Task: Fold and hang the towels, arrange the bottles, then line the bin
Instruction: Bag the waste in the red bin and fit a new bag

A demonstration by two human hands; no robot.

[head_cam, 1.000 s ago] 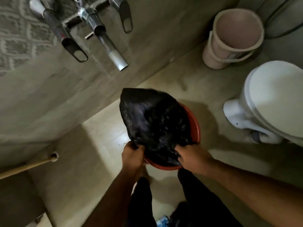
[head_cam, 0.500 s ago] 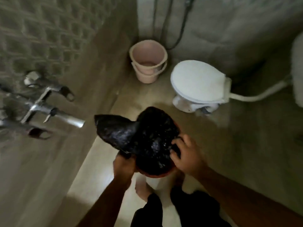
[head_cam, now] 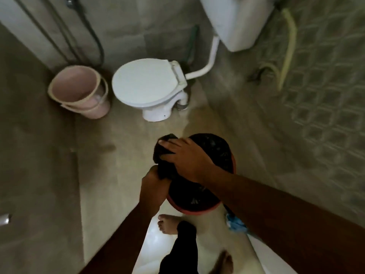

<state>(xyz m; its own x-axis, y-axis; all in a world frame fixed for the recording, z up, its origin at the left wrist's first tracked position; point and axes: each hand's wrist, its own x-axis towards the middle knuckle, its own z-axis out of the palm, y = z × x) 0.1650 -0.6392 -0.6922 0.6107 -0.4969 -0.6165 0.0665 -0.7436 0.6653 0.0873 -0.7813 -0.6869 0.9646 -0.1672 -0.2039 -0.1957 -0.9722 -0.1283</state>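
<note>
Both hands hold the black liner [head_cam: 209,147]: left hand [head_cam: 156,184] grips it, right hand [head_cam: 187,157] should stretch slack over the red bin [head_cam: 197,210] rim.

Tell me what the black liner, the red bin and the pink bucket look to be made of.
Liner: thin plastic film, glossy; it crinkles and catches small highlights, and bunches where both hands grip it.
Bin: probably rigid plastic, red, smooth rim; only the rim shows.
Bucket: likely moulded plastic, matte pink with a paler rim; a second one seems nested under it.
</note>
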